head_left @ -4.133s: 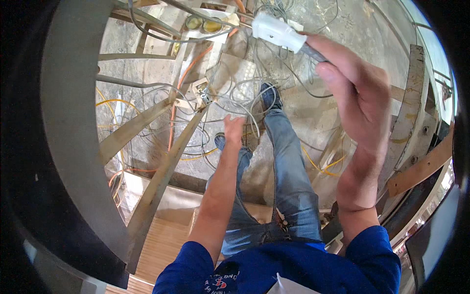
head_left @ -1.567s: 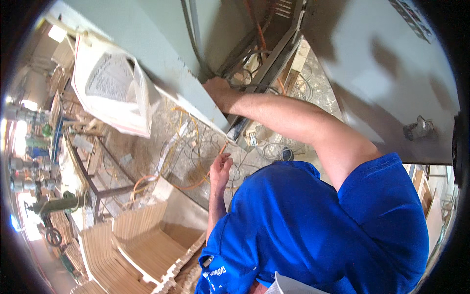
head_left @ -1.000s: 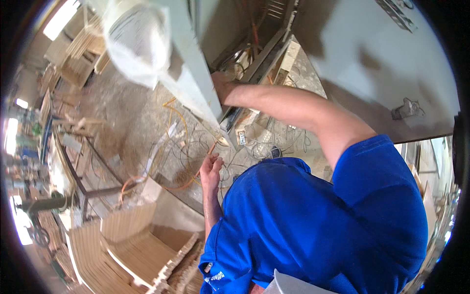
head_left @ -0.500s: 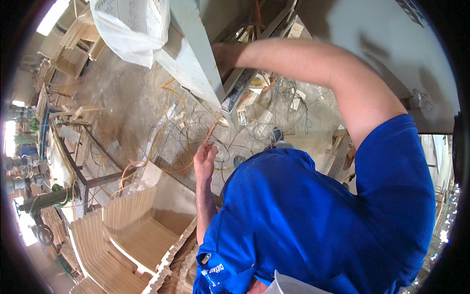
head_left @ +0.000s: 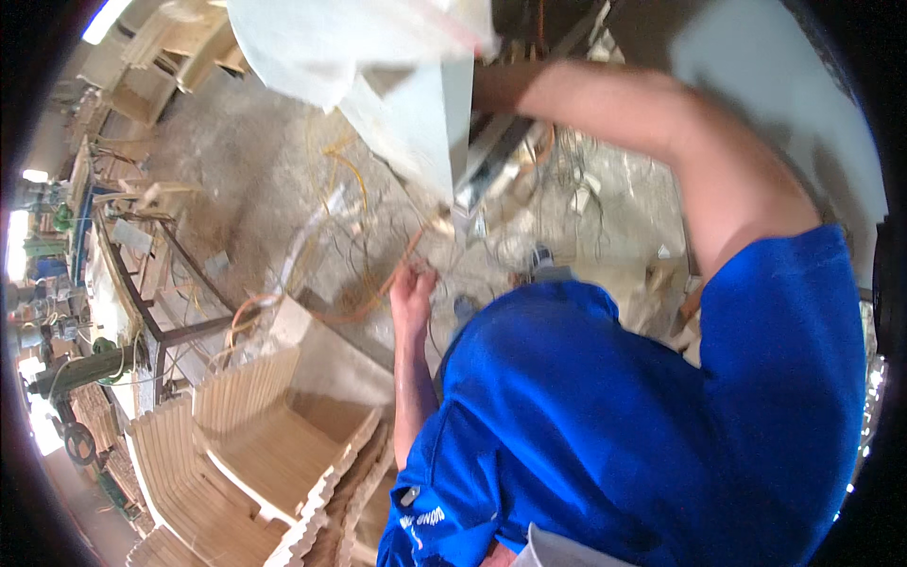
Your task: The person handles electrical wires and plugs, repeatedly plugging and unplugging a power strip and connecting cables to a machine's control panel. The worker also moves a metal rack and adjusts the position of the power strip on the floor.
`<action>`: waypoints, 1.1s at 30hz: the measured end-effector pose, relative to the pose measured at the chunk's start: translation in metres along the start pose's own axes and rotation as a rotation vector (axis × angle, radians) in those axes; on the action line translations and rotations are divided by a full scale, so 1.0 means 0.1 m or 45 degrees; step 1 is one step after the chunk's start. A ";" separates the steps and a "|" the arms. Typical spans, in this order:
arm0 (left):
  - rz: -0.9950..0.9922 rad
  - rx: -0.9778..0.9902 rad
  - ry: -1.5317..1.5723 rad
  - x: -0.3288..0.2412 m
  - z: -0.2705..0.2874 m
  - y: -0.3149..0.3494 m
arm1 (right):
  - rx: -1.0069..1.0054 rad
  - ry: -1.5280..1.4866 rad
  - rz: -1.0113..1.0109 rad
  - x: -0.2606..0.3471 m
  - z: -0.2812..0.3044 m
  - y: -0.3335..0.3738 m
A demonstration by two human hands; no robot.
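Head view: the left hand [head_left: 413, 286], half-curled near centre, lay beside an orange flexible hose [head_left: 408, 253]; grip unclear. The right hand was hidden behind the pale-grey sheet-metal panel [head_left: 457, 132], upper centre, state indeterminable. Edge contact risked scraping the bare forearm [head_left: 609, 99].

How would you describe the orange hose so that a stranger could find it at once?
From the big blue shirt, look up and left to the left hand. Beside its fingers, the hose curves across the view. Its orange colour sets it apart from the yellow cord farther up.
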State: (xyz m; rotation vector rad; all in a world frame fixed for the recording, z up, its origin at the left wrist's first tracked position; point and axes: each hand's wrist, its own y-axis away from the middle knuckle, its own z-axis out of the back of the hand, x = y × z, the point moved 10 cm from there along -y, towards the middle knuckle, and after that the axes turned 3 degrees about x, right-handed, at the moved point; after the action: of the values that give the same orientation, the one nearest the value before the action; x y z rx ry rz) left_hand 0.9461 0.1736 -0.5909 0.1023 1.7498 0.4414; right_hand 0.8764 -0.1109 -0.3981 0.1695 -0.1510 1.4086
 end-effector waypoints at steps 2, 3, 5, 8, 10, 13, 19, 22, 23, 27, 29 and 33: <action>0.066 -0.006 0.038 -0.02 -0.04 0.09 | -0.035 -0.003 -0.024 0.04 0.04 0.15; 0.074 -0.012 0.065 -0.07 -0.07 0.04 | -0.043 -0.002 -0.035 0.11 0.01 0.19; 0.025 0.053 0.060 -0.13 -0.13 0.04 | -0.078 0.008 -0.077 0.21 -0.03 0.25; 0.031 0.135 0.001 -0.29 -0.35 0.11 | -0.144 0.138 -0.223 0.08 -0.03 0.33; 0.042 0.173 0.001 -0.33 -0.40 0.19 | -0.118 0.277 -0.370 0.06 -0.02 0.39; 0.149 0.125 -0.133 -0.16 -0.25 0.39 | -0.277 0.370 -0.551 0.55 0.39 0.62; 0.337 0.005 -0.381 0.26 -0.21 0.54 | -1.331 -1.038 -0.419 1.28 0.56 2.46; 0.228 0.167 -0.507 0.46 -0.65 0.32 | -1.149 -2.133 -0.648 0.99 -1.69 2.87; 0.168 0.296 -0.679 0.55 -0.82 0.19 | -1.137 -2.022 -1.003 0.80 -2.62 3.01; 0.166 0.384 -1.210 1.46 -0.88 -0.14 | -0.482 -1.522 -2.109 0.48 -5.90 3.35; 0.008 0.488 -1.467 1.84 -0.80 -0.19 | -0.300 -1.152 -2.121 0.12 -6.54 3.09; -0.089 0.608 -1.887 2.72 -0.51 -0.54 | -0.420 -0.368 -2.145 -0.52 -7.24 2.62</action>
State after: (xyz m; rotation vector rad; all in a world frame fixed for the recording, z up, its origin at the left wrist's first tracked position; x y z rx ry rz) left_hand 0.8441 0.1949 -0.8529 0.5481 0.3471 -0.1558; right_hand 0.6125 0.0285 -1.1094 0.1491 -0.3573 -0.3294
